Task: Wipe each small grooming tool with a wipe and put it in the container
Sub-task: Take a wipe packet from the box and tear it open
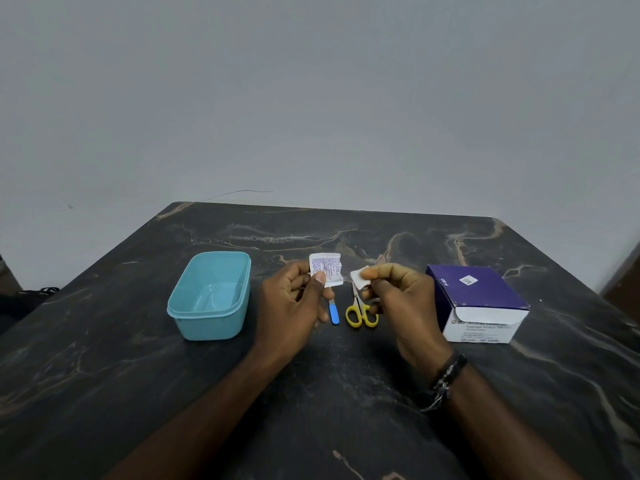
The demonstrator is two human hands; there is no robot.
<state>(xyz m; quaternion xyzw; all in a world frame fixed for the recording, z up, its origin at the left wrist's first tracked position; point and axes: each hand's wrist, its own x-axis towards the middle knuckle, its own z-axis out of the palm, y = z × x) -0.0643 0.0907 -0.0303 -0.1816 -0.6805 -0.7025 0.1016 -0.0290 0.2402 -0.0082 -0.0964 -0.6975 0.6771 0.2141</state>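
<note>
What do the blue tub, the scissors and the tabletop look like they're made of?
The blue tub looks like matte, slightly translucent plastic: soft moulded corners. The scissors have glossy yellow handles, probably plastic, and pale blades, likely metal, though half hidden. The tabletop looks like dark polished stone or a marble-print laminate, going by its tan veins.

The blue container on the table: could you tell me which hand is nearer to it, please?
The left. The left hand, pinching the torn wrapper, is just right of the blue container; the right hand, holding the wipe, is farther right, near the purple box.
</note>
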